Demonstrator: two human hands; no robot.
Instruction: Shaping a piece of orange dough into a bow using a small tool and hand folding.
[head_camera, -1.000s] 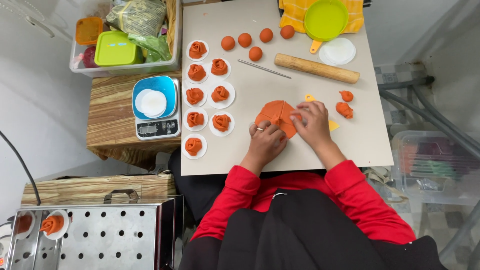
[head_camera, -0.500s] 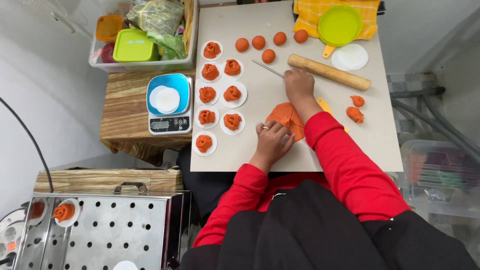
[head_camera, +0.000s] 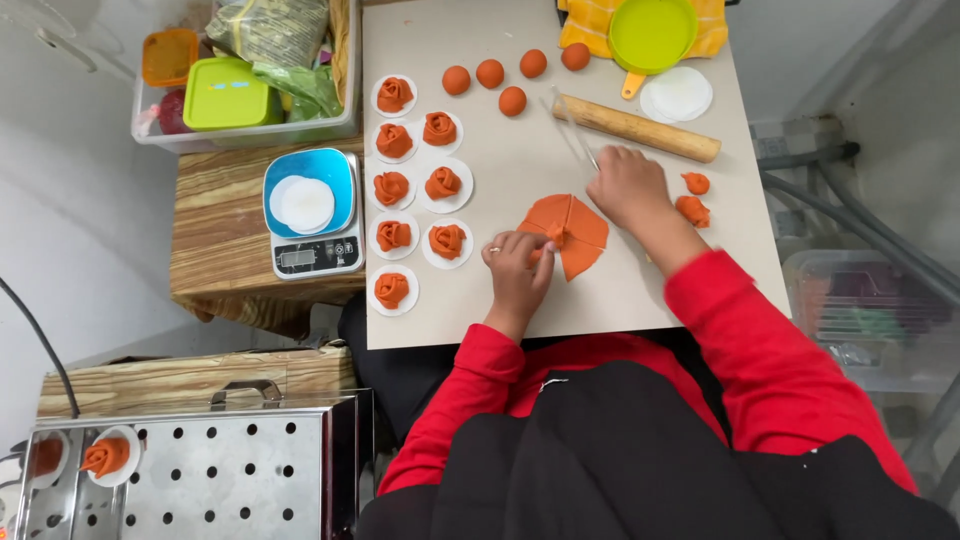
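Observation:
A flat orange dough sheet (head_camera: 572, 226), folded into wedge-shaped pleats, lies on the beige work board (head_camera: 480, 290). My left hand (head_camera: 516, 268) pinches its near-left edge. My right hand (head_camera: 628, 185) is just beyond the sheet and grips a thin metal rod (head_camera: 575, 122) that points away from me. A wooden rolling pin (head_camera: 636, 129) lies right behind that hand. Two small orange dough scraps (head_camera: 693, 198) sit to its right.
Several rose-shaped orange dumplings on white paper rounds (head_camera: 412, 190) line the board's left side, with orange dough balls (head_camera: 512, 75) behind. A green lid and white wrappers (head_camera: 678, 93) lie far right. A blue-bowled scale (head_camera: 309, 210), a food bin (head_camera: 250, 70) and a perforated steel steamer (head_camera: 200, 480) stand left.
My right hand left the dough sheet, reached out to the rod near the rolling pin, and has drawn back toward the sheet with the rod. My left hand stayed pinching the dough.

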